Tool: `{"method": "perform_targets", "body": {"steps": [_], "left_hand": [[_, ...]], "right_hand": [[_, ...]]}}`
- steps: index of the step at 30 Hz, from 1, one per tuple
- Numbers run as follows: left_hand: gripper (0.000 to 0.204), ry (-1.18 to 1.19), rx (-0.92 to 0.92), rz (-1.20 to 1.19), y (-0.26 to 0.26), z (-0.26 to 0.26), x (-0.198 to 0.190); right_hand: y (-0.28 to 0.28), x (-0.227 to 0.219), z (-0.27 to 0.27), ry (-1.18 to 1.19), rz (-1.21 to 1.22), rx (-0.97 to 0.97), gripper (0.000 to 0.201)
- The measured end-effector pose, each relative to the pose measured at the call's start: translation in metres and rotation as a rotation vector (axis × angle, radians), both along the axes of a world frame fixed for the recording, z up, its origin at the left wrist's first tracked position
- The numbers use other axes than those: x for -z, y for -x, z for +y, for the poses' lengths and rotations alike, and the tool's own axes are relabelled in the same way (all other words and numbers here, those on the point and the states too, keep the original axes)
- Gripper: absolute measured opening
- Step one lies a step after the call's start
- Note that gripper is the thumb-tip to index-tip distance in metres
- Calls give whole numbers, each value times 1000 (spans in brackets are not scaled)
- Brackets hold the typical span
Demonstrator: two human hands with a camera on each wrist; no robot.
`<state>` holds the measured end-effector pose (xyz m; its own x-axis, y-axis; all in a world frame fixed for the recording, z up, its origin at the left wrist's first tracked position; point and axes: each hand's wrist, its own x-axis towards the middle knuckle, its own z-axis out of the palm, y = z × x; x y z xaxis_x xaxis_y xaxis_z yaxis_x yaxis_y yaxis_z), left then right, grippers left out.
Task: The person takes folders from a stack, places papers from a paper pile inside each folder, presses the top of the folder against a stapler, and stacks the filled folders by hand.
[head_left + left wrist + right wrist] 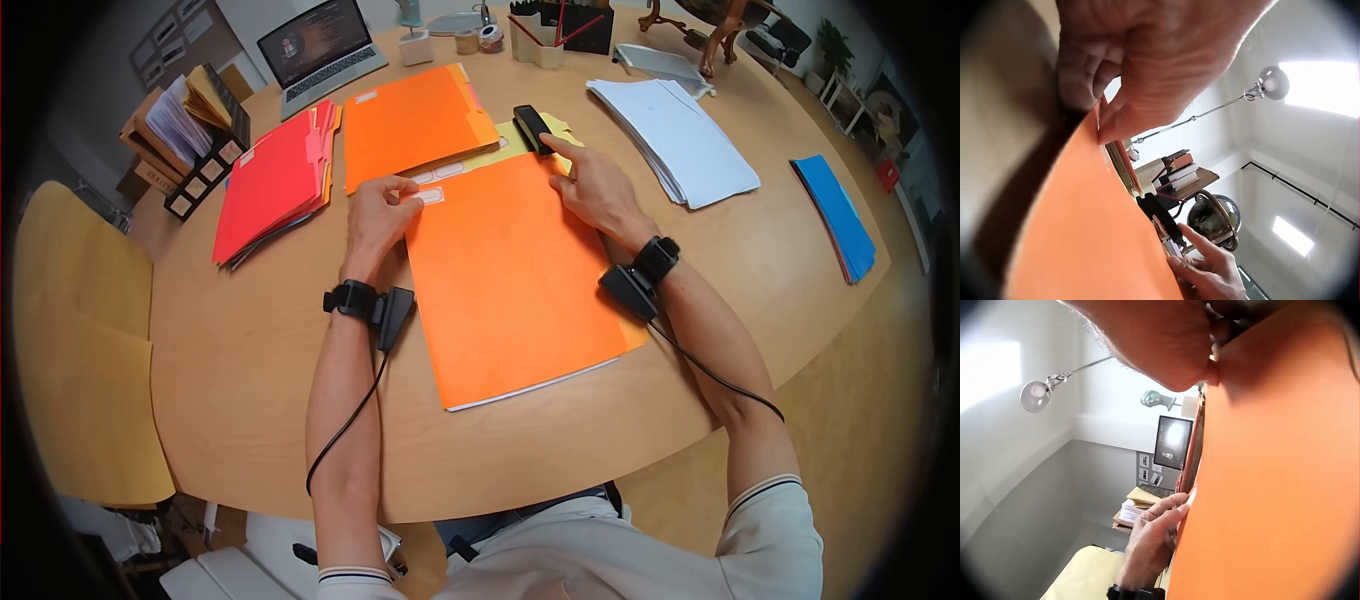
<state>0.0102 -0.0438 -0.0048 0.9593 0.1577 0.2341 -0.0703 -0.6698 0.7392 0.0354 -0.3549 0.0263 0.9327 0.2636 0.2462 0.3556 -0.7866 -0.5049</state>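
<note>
An orange folder (515,280) with white sheets showing at its near edge lies in front of me. My left hand (378,222) pinches its upper left corner between thumb and fingers, beside a white label (430,196). At the upper right my right hand (600,195) has its thumb on the orange cover, with other fingers curled behind the edge. Its index finger reaches out to the near end of a black stapler (531,130). Beneath the stapler and past the top edge, a yellow folder (490,157) shows partly. The left wrist view shows the stapler (1163,215) beside the right hand (1213,269).
Another orange folder (415,125) and a stack of red folders (275,190) lie at the left. White papers (680,140) and a blue folder (835,218) are to the right. Behind stand a laptop (318,55), a pen holder (538,42) and a file box (205,165).
</note>
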Motion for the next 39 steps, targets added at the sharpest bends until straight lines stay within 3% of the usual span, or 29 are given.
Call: {"method": "perform_targets", "body": {"steps": [5,11,13,14,16,19,22,29,32,34,35,37,38,39], "left_hand": [[13,28,-87,17,4,-8,-10],[14,5,-78,-40,-1,-3,-1],[13,258,4,50,4,-3,-7],[13,258,1,47,11,-1,-12],[12,511,198,192,23,8,-22],[9,346,312,291,28,13,-31],[9,159,250,430,29,0,-41],[19,187,285,468,31,5,-40],[36,361,368,406,31,16,-29],[68,832,366,219,31,20,-26],[68,826,346,212,30,26,-23],[95,1034,517,212,28,32,-18],[112,1249,334,117,26,11,-17],[112,1251,330,114,28,15,-18]], "right_hand": [[-8,9,-5,-22,-34,-38,61],[-22,30,-17,-334,33,-38,71],[-28,36,-23,-535,133,-89,55],[-19,20,-22,-535,132,-93,55],[-2,-9,-26,-608,533,-113,25],[-5,-13,-32,-496,607,-173,21],[-2,-18,-30,-422,576,-189,20],[-14,-10,-41,-376,642,-275,19],[-16,-6,-43,-687,726,-244,14],[-15,-4,-46,-841,673,-179,15],[-19,-1,-49,-938,631,-147,17],[-36,19,-62,-1072,606,-195,17],[-39,22,-62,-1206,570,-224,19],[-42,25,-61,-1204,573,-227,19]]}}
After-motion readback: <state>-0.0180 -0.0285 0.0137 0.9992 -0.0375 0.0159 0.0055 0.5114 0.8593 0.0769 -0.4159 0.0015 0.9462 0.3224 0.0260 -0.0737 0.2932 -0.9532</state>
